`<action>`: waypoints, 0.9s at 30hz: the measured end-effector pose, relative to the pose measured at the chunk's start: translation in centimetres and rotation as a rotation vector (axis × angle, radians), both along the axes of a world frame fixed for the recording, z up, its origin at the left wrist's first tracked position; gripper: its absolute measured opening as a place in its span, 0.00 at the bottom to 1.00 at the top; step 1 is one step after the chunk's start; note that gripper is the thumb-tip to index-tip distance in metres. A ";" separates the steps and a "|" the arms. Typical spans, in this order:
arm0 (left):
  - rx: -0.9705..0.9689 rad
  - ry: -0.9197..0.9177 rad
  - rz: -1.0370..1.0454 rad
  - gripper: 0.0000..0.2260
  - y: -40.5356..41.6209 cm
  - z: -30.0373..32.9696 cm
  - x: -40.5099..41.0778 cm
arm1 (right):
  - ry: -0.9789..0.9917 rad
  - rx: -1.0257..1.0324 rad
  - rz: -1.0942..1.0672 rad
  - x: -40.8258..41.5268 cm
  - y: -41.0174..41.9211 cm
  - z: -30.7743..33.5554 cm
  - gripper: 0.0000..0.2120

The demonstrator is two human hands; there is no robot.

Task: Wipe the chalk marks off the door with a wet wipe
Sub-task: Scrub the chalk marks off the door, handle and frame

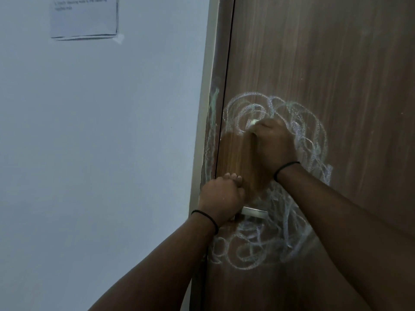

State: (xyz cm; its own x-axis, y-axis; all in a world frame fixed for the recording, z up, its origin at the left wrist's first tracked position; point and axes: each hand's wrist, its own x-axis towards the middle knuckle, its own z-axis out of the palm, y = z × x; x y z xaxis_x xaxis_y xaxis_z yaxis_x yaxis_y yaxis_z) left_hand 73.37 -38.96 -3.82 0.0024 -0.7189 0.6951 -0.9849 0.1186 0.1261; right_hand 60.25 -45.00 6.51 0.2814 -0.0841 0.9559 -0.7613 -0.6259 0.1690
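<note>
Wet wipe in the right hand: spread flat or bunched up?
Bunched up. Only a small white wad of the wet wipe shows past the curled fingers of the right hand, pressed against the chalk marks on the door.

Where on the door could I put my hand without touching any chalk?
The wiped patch is bare, between the door edge and the right hand. The door above the chalk marks is bare too. Around the handle, by the left hand, chalk is crowded.
</note>
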 end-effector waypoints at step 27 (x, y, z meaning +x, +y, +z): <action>-0.033 0.037 -0.061 0.17 0.2 -0.3 0.4 | 0.298 0.044 0.096 2.4 1.4 -0.9 0.06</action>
State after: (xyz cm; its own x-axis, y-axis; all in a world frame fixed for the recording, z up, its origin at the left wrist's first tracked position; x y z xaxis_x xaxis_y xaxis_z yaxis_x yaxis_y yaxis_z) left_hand 73.73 -38.78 -4.13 -0.0150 -0.6954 0.7185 -0.9705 0.1831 0.1569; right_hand 62.65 -43.57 5.63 0.5569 -0.0826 0.8264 -0.6193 -0.7043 0.3470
